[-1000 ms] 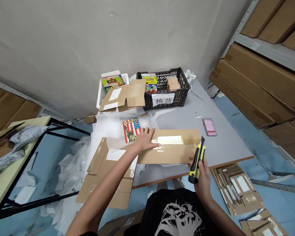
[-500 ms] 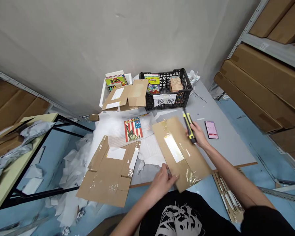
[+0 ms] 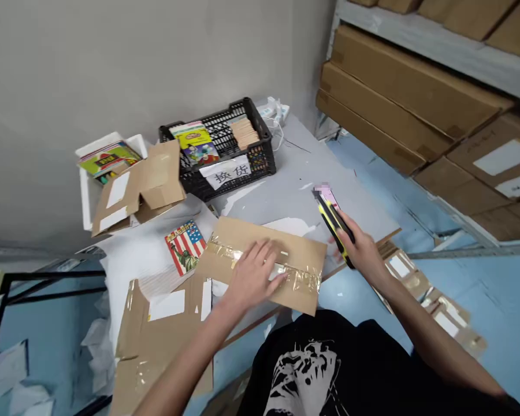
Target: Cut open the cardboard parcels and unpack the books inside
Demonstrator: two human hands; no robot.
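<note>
A flat cardboard package (image 3: 305, 247) with clear tape across it lies at the table's front edge. My left hand (image 3: 255, 271) rests on top of it, palm down, fingers stretched out and thumb apart. To the right of the package, my right hand (image 3: 359, 245) is wrapped around a black and yellow box cutter (image 3: 335, 222), its tip pointing up and left. Behind the cutter a phone (image 3: 326, 193) is partly hidden. Left of the package sits a book (image 3: 185, 245) with a flag and statue cover, beside an opened-out cardboard box (image 3: 164, 341).
At the back stand a black crate (image 3: 238, 144) of books and a white bin (image 3: 86, 196), with an opened carton (image 3: 143, 179) leaning there. Shelves of brown boxes (image 3: 385, 110) rise on the right. Flattened cardboard (image 3: 437, 306) lies on the floor at right.
The package has turned and now lies lower and flatter at the table edge. My left hand has moved from its edge onto its top. The view has swung right; the cutter stays in my right hand.
</note>
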